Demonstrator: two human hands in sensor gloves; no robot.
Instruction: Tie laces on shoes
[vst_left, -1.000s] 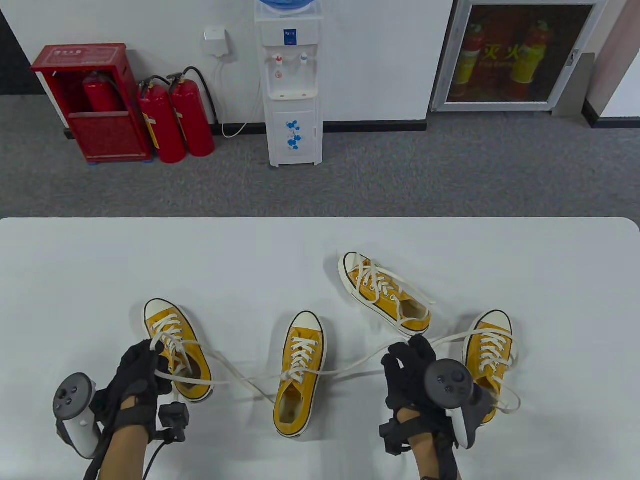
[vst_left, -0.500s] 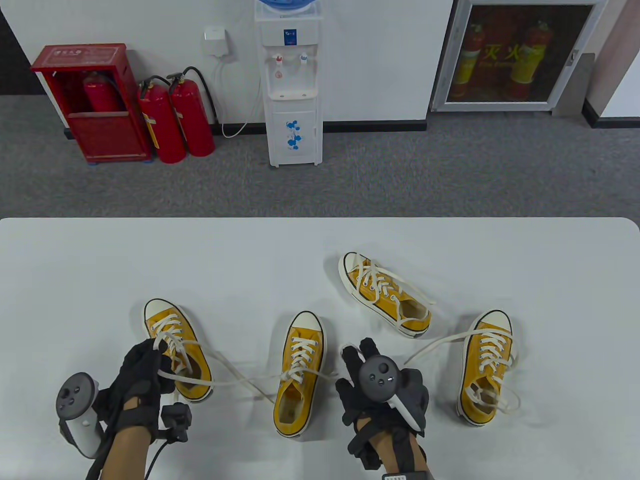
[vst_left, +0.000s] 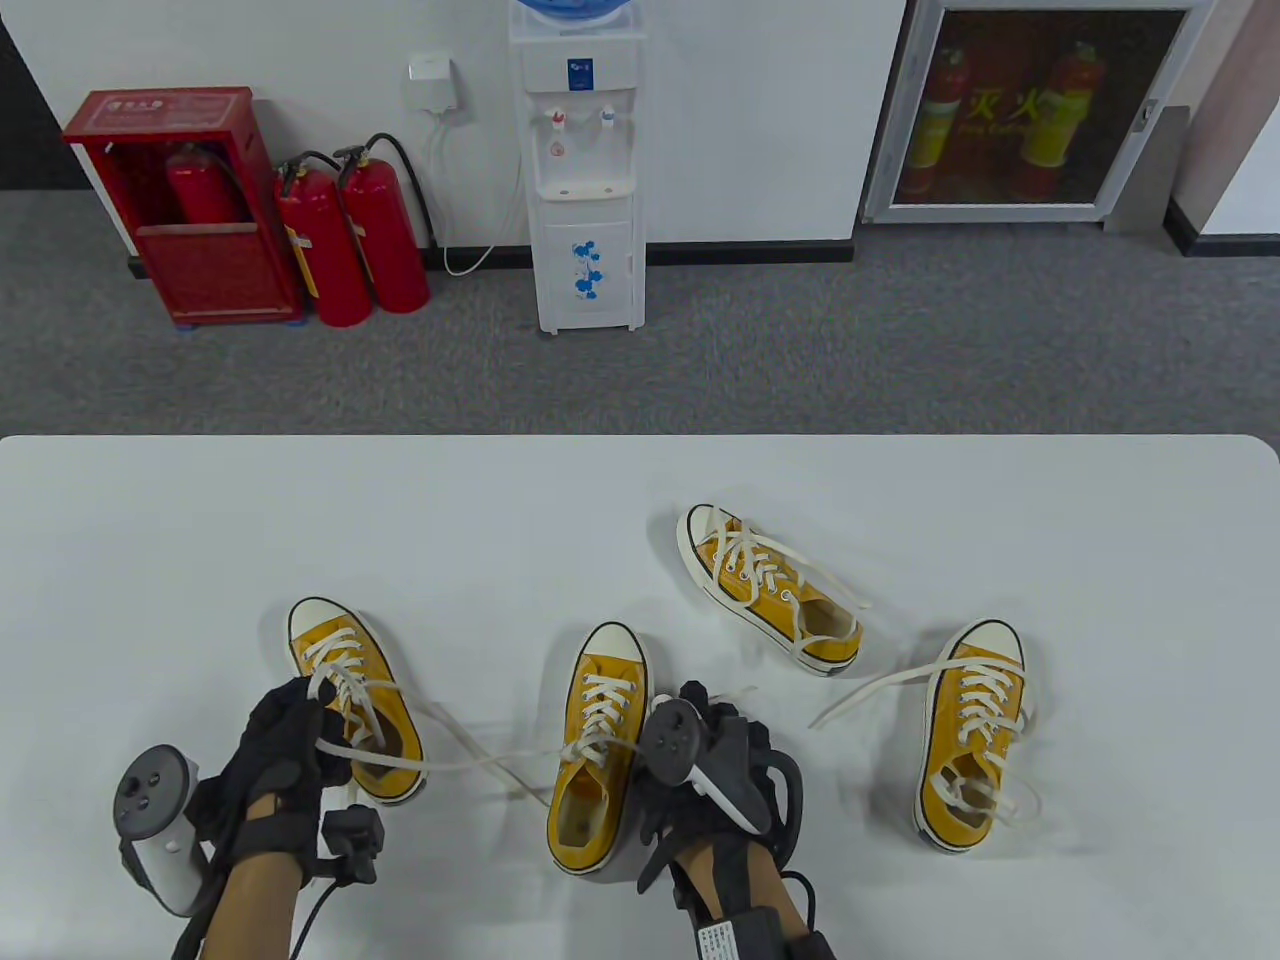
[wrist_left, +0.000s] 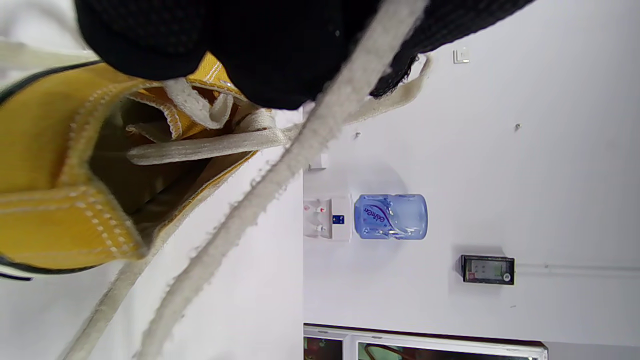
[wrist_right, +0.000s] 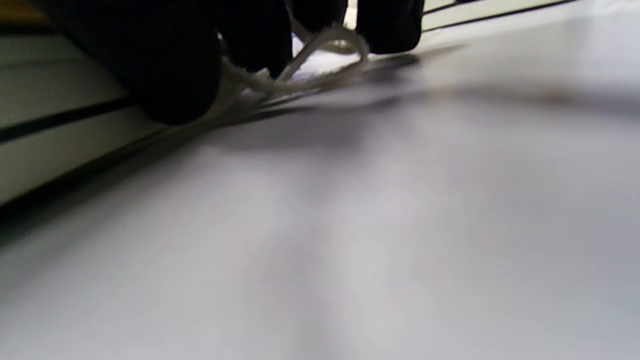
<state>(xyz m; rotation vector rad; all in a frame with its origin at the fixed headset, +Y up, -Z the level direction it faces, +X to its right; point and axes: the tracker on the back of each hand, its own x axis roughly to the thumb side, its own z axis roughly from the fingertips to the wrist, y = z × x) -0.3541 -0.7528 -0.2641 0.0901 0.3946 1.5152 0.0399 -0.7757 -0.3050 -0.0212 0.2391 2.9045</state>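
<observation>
- Shoes first: four yellow sneakers on the white table (vst_left: 200, 520), all with loose cream laces.
- Left hand (vst_left: 285, 745) sits on the leftmost sneaker (vst_left: 352, 690), fingers curled round a lace (vst_left: 440, 765) right at the shoe's opening. Wrist cam backs that up: the lace (wrist_left: 280, 170) runs straight out from under the black glove, with the shoe's yellow collar (wrist_left: 60, 200) just below the fingers.
- From that pinch, the lace trails off across the table toward the middle sneaker (vst_left: 595, 750).
- Right hand (vst_left: 715, 765) is down low, touching the middle sneaker's right side. Its fingers (wrist_right: 170, 70) are bunched over a bit of lace (wrist_right: 320, 55) on the tabletop, tips touching it, but it's blurry, so honestly can't tell if it's really pinching or just pressing.
- Other two sneakers are away from both hands: one (vst_left: 770, 590) up beyond the right hand, one (vst_left: 975, 735) off to its right, laces splayed out.
</observation>
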